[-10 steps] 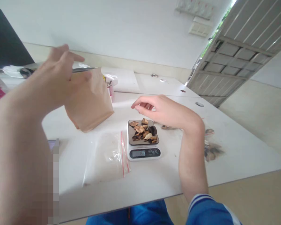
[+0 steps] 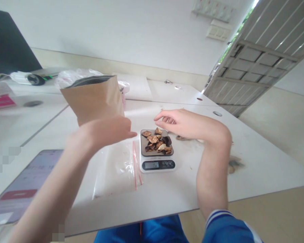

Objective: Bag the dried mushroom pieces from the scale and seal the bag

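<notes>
We sit at a white table (image 2: 255,162) by a white wall. Our left hand (image 2: 108,130), fingers loosely extended, holds nothing before the brown bag (image 2: 93,98). Our right hand (image 2: 190,123) hovers, half curled and empty, over the chips (image 2: 157,141) on the scale (image 2: 157,152); a slatted door (image 2: 258,57) stands right.

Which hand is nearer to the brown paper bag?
Left. The left hand lies against the lower front of the brown paper bag; the right hand hovers apart, above the small white digital scale.
</notes>
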Demonstrator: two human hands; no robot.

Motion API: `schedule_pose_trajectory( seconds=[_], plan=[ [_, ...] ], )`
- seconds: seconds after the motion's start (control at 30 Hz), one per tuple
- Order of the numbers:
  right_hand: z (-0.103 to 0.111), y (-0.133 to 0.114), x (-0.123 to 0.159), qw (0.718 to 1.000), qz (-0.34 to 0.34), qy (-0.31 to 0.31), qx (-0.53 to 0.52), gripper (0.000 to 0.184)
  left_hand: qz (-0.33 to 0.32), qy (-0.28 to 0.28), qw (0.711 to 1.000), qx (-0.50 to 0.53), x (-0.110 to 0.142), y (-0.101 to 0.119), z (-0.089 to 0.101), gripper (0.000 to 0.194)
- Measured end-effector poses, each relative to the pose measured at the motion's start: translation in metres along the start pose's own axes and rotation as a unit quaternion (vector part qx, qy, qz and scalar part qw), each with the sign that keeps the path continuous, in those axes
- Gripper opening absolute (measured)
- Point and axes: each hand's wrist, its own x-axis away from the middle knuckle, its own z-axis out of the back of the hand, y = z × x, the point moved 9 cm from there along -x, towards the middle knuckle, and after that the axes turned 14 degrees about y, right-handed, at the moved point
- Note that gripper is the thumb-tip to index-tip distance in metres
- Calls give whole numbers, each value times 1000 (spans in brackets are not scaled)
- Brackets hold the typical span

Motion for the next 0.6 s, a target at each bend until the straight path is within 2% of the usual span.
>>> schedule_pose_trajectory(
  seconds=[0.07, 0.13, 0.23, 0.3, 0.37, 0.43, 0.53, 0.6],
  plan=[
    [1, 4, 3, 1000, -22, -10, 2, 30, 48, -154, 987, -12, -1, 14, -41, 36],
    [2, 6, 5, 999, -34, -12, -2, 30, 133, -296, 946, 16, 8, 18, -78, 33],
    [2, 8, 6, 999, -39, -8, -10, 30, 158, -369, 916, 28, 10, 19, -110, 28],
    [2, 9, 6, 999, -40, -8, -14, 30, 158, -391, 905, 46, 11, 14, -121, 25],
    [2, 9, 7, 999, -40, -7, -16, 30, 159, -392, 904, 64, 11, 6, -120, 23],
    [3, 10, 6, 999, -38, -4, -19, 30, 158, -365, 915, 72, 9, -5, -105, 24],
    [0, 10, 1, 1000, -22, -8, -7, 30, 147, -289, 942, 89, 4, -22, -66, 29],
    [-7, 5, -7, 1000, 10, -14, -3, 33, 148, -189, 960, 142, -4, -30, -34, 27]
  ],
)
